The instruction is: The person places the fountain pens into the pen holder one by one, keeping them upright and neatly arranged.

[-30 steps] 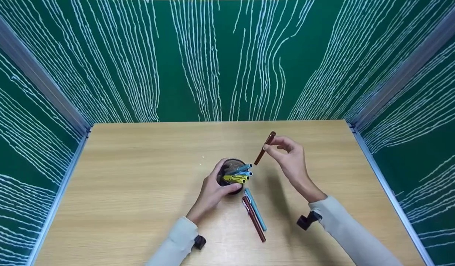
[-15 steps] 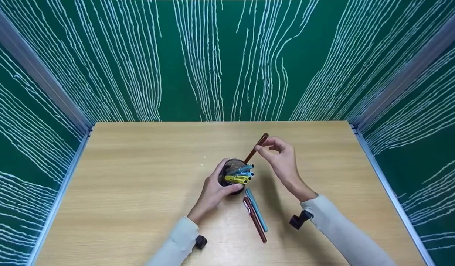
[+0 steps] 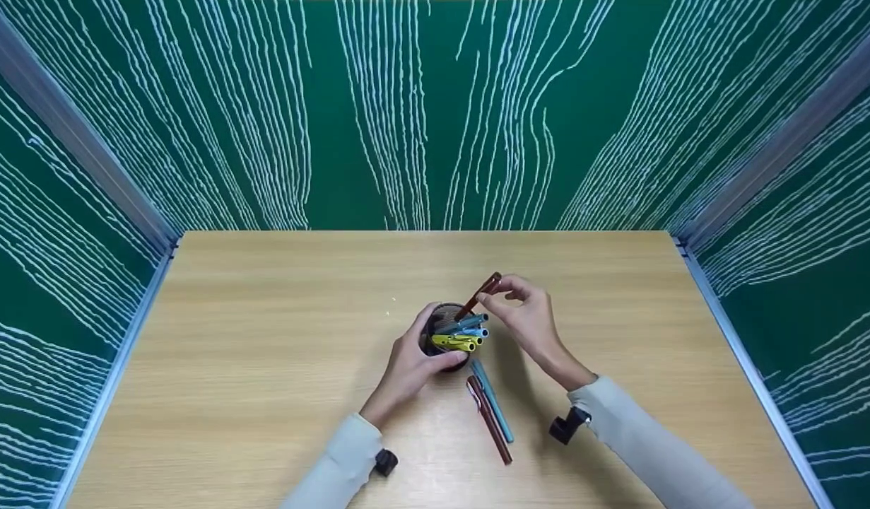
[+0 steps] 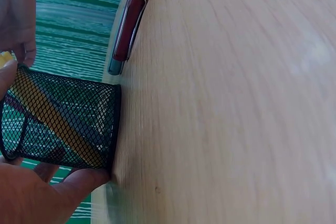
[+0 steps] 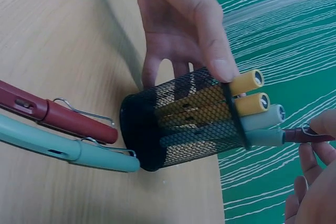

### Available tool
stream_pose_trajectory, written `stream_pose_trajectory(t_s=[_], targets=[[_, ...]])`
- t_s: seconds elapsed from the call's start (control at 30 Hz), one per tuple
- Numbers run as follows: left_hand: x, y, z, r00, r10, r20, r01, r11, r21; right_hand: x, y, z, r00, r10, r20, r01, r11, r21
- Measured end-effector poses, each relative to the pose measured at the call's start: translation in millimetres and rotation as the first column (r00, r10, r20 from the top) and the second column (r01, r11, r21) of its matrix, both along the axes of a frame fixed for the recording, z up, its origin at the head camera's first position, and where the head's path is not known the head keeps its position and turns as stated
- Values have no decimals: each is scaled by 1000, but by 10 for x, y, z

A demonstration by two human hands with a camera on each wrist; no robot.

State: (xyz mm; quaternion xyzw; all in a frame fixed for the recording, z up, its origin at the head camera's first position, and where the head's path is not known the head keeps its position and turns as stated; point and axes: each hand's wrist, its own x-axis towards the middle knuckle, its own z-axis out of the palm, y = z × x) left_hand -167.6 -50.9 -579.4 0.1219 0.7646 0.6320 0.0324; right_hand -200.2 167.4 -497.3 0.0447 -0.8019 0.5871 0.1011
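Note:
My left hand (image 3: 410, 362) grips a black mesh pen cup (image 5: 202, 148) standing on the table, fingers and thumb on opposite sides. Two yellow pens (image 5: 253, 104) and two bluish ones (image 5: 268, 118) lean in it, ends past the rim. Between right thumb and fingers, my right hand (image 3: 523, 316) pinches a dark red pen (image 3: 483, 292). That pen slants down over the cup's far right rim, its lower end inside the mouth. Near the cup's base lie another dark red pen (image 3: 492, 425) and a teal pen (image 3: 497, 406), side by side.
The wooden table (image 3: 265, 318) is bounded by green walls (image 3: 350, 177) with wavy white lines at the back and sides. Tiny pale specks (image 3: 390, 305) lie left of the cup. Each sleeve carries a small black wrist camera (image 3: 386, 462).
My right hand has moved left and then down with the dark red pen, bringing its lower end from beside the cup into the mouth. The left hand still holds the cup in place.

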Motion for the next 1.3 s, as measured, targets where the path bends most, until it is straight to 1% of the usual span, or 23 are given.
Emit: stream_pose_trajectory(t_s=[0.07,0.1,0.23,0.37,0.47,0.63,0.73,0.8,0.9,1.03,1.3], targets=[[3,0,4,1000,1,0,-1,1000,4,6,-10,-20,1000,4,16,-4,1000,7],[5,1,6,1000,2,1,-2,1000,5,-7,1,-60,1000,10,17,-10,1000,10],[10,3,15,1000,-4,-7,4,999,40,-12,18,-93,999,35,14,-35,999,21],[14,9,14,1000,-6,-11,7,997,72,-5,33,-72,999,44,3,-44,999,15],[11,15,9,1000,-7,-19,9,997,81,6,50,-43,999,41,-11,-41,999,7],[4,10,3,999,-19,-33,21,997,71,23,97,-17,999,26,-32,-26,1000,0],[-2,4,0,999,-29,-32,31,997,69,43,127,-13,1000,12,-26,-12,1000,1],[-5,-2,1,999,-26,-29,28,998,60,57,148,-24,1000,4,-19,-3,1000,1],[-3,-7,14,1000,-16,-24,17,999,33,84,184,-45,1000,-6,-9,6,1000,8],[2,-7,35,1000,-10,-16,10,1000,8,130,236,-97,1000,0,-4,0,1000,15],[2,-4,31,1000,-17,-19,18,999,29,233,292,-199,999,26,21,-27,999,41]])
